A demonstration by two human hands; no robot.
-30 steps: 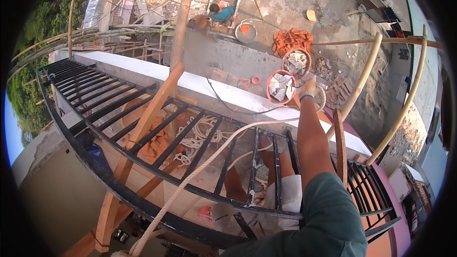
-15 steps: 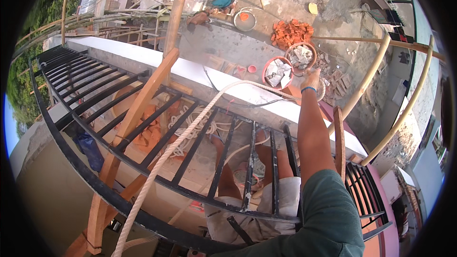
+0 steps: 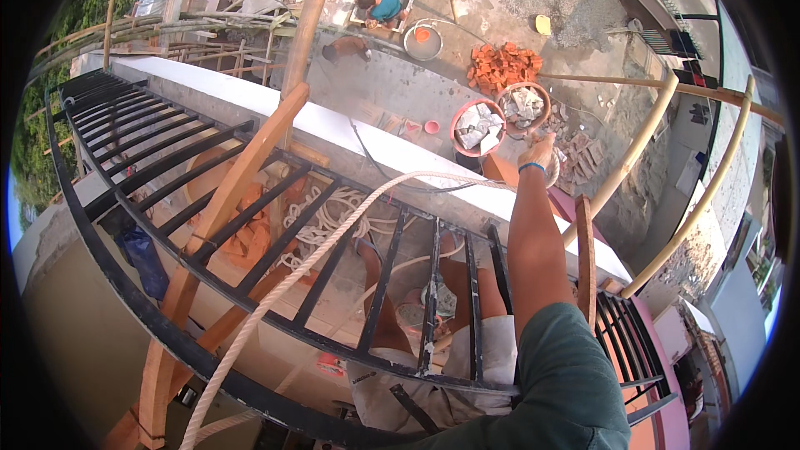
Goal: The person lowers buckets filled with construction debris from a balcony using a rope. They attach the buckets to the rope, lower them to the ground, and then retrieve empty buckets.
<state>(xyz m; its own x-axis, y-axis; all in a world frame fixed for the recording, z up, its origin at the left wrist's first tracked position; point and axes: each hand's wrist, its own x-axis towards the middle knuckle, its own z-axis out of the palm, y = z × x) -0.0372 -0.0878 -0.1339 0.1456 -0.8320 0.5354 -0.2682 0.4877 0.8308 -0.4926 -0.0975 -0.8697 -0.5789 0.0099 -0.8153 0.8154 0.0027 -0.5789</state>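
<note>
Ground (image 3: 500, 0) far below the right hand: concrete yard w/ a pile of orange bricks (image 3: 502, 67) and two people working near a round basin (image 3: 422, 40).

Nearer, under the outstretched arm: black metal railing (image 3: 250, 225), curved, w/ a white ledge (image 3: 375, 146) just beyond it. Bamboo poles (image 3: 633, 150) lean to the right of the hand.

Rope (image 3: 317, 254): thick, pale, runs from lower left up over the railing to the right hand; more of it lies coiled on the floor behind the bars.

Two round baskets (image 3: 477, 127) of rubble hang just left of and beyond the hand, well above the ground, about level w/ the ledge, so the haul looks nearly done; what's left, prob., is getting them over the ledge.

Right hand (image 3: 538, 154): closed on the rope, arm fully stretched, blue band at wrist. Left hand: not in view, can't tell.
</note>
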